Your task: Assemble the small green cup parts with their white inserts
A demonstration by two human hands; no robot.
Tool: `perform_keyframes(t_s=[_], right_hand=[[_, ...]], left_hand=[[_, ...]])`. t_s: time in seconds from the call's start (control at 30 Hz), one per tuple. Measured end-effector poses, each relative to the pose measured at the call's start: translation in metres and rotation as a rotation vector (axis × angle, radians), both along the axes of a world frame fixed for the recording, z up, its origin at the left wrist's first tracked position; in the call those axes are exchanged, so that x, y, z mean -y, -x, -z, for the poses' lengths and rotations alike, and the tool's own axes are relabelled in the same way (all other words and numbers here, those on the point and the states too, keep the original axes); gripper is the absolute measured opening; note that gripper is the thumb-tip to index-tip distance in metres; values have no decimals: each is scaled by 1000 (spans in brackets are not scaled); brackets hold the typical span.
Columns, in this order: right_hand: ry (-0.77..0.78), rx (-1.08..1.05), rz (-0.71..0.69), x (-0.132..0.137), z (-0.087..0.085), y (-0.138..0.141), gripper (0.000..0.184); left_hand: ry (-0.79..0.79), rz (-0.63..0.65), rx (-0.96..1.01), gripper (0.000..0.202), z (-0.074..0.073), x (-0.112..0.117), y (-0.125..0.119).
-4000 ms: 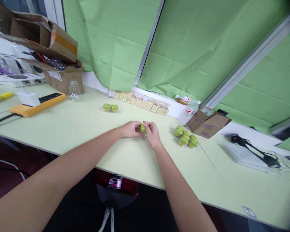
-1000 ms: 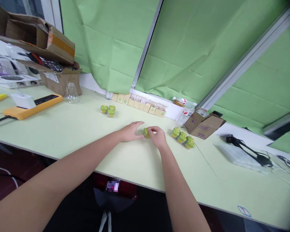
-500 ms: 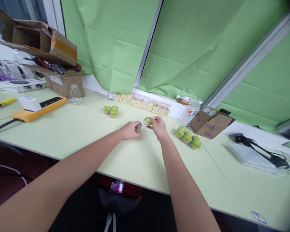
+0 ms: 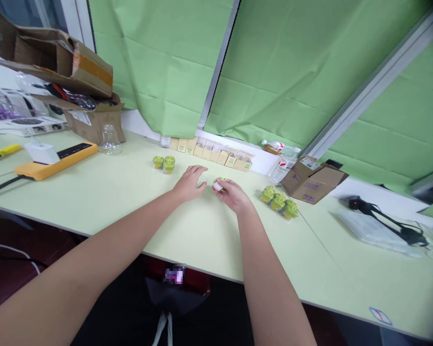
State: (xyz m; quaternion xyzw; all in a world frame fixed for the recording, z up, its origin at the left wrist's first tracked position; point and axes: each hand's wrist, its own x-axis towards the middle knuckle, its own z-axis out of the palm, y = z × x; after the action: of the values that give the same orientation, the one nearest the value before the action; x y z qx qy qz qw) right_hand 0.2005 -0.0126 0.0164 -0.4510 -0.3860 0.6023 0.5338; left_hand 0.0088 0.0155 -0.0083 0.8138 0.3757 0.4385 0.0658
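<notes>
Hands drawn closer. Right hand (image 4: pixel 232 195) grip curled on green piece (image 4: pixel 219 184); left hand (image 4: pixel 189 184) open by clear cup (image 4: pixel 202 180); two pieces (image 4: pixel 164 163) and three pieces (image 4: pixel 277 202) sit apart on table (image 4: pixel 94 192).

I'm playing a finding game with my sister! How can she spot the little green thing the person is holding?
First find the long pale green table below the green curtains. Near its middle, look for the person's right hand. The small green piece is pinched in its fingers, and it stands out because the other green pieces sit on the table, not in a hand.
</notes>
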Motion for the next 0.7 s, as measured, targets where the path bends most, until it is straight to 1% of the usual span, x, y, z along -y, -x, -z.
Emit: perform_keyframes(t_s=[0.07, 0.13, 0.23, 0.33, 0.43, 0.53, 0.7], right_hand=[[12, 48, -90, 3, -1, 2, 37], [13, 96, -128, 5, 1, 3, 42], [-24, 198, -143, 6, 2, 2, 40], [-14, 309, -218, 8, 1, 3, 36], [31, 365, -280, 11, -2, 5, 31], [48, 388, -291, 13, -3, 7, 25], [0, 408, -279, 10, 1, 10, 19]], left_hand=[[-28, 91, -12, 47, -5, 7, -2], [-18, 183, -35, 48, -7, 12, -3], [29, 261, -42, 49, -5, 15, -5], [49, 291, -38, 51, -3, 16, -5], [63, 309, -43, 50, -3, 16, -5], [97, 329, -44, 51, -4, 18, -6], [147, 339, -39, 53, -4, 20, -8]])
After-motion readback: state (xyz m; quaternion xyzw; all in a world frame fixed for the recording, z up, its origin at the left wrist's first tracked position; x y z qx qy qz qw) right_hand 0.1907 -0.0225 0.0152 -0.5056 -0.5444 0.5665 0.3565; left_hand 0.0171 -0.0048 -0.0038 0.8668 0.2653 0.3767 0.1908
